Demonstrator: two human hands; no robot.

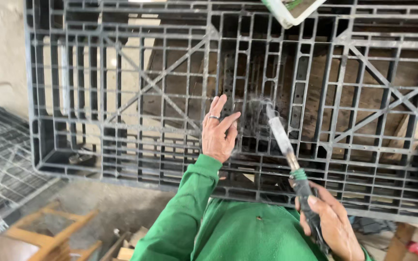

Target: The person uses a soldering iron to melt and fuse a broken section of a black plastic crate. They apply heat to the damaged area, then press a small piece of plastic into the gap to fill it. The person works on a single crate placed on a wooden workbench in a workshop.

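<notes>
**Both hands up, one flat, one gripping**

Left hand (219,129) is raised with the palm flat forward, fingers (217,105) spread a bit, ring on one finger, green sleeve down the forearm. Right hand (332,223) sits lower, curled tight in a fist grip, thumb on top, wrist angled inward.

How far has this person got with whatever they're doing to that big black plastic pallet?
Done: nothing can be told as finished; no completed patch stands out on the pallet. In hand: the right hand grips a heat tool whose tip meets the grid amid wispy smoke, while the left hand presses flat beside that spot. Left: cannot be judged; the other ribs look much alike.
</notes>
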